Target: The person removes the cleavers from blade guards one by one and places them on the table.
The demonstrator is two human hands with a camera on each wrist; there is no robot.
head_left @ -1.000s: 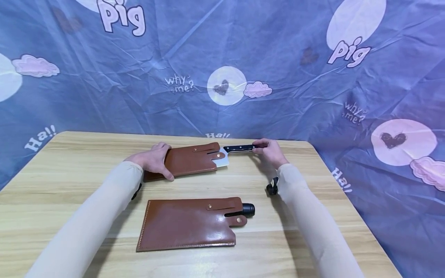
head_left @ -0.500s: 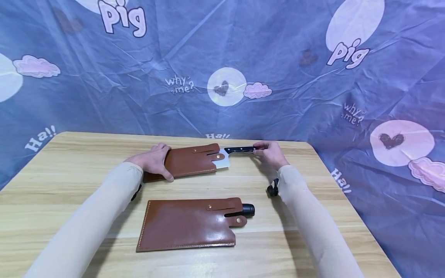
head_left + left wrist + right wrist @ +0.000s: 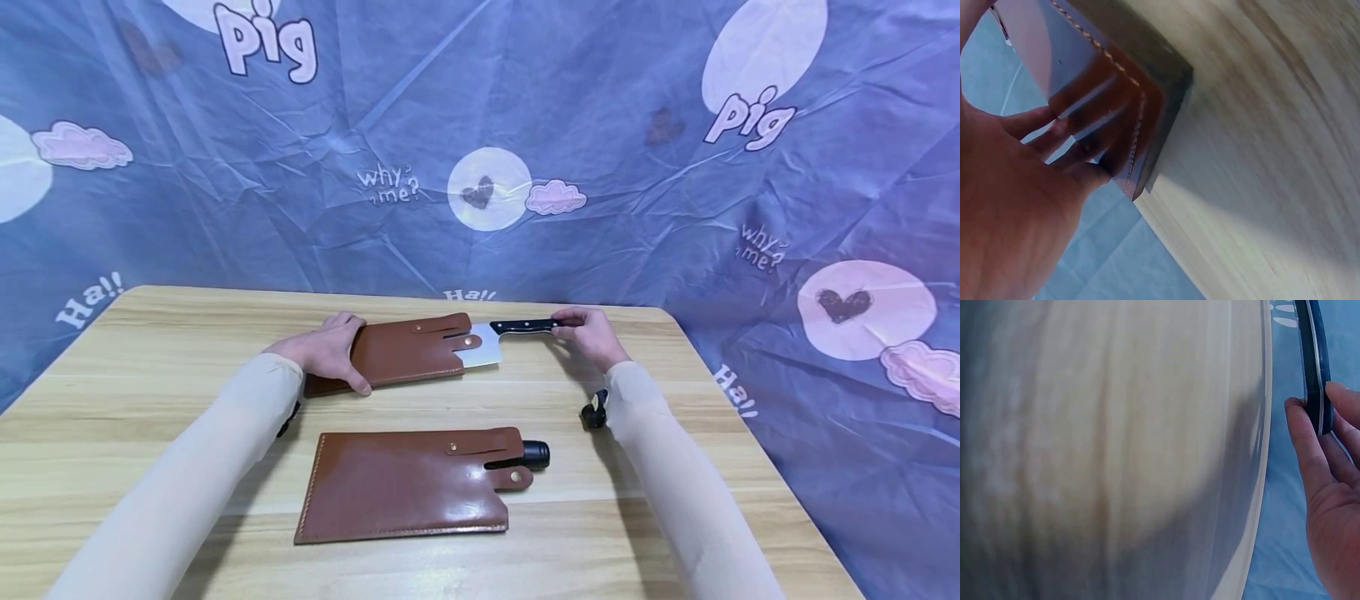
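At the back of the table a brown leather knife sheath lies with its mouth toward the right. Part of the silvery blade of a cleaver shows beyond that mouth; the rest is hidden inside. My left hand grips the closed end of the sheath, thumb along the front edge and fingers over the far edge. In the left wrist view its fingertips touch the stitched leather. My right hand pinches the end of the cleaver's black riveted handle, thumb and fingers on either side of it in the right wrist view.
Nearer the front lies a second brown sheath, with a black handle end sticking out of its mouth. A strap camera hangs under the right wrist. Blue printed cloth stands behind the wooden table.
The cleaver has slid a little to the right with my right hand, and more blade shows. My left hand and the back sheath have shifted slightly left. The front sheath has stayed put.
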